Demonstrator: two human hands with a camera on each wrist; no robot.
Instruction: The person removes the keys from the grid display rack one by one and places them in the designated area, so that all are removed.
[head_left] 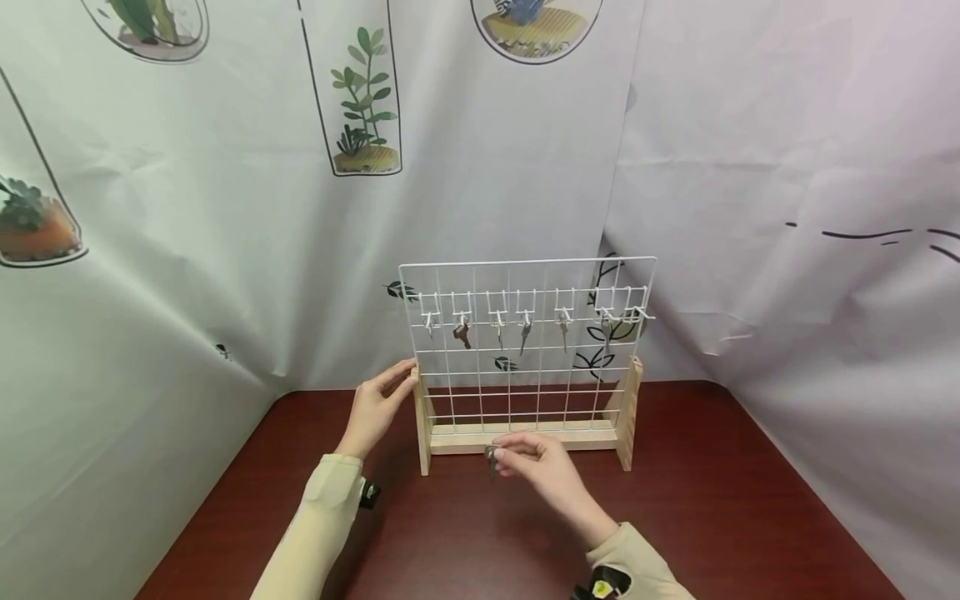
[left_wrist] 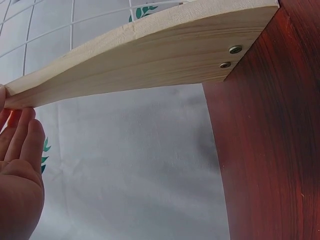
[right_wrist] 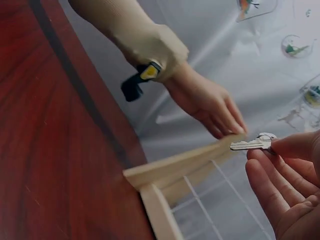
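A white wire grid rack [head_left: 525,262] stands upright on a wooden base with two side legs. My left hand [head_left: 378,408] holds the top of the left wooden leg [head_left: 422,429], fingertips and thumb on either side of the wood. Low in front of the grid, my right hand [head_left: 536,462] pinches a small silver key [right_wrist: 252,144] between thumb and fingers. In the head view that key hangs downward near the base bar. Several hooks carry keys in a row on the grid, among them a brown key [head_left: 462,335] and a silver key [head_left: 526,336].
The rack stands on a dark red wood-grain table [head_left: 465,542]. Behind it and to both sides hangs a pale curtain [head_left: 510,200] printed with plants. The right wooden leg [head_left: 628,417] is apart from both hands. Each wrist wears a dark strap.
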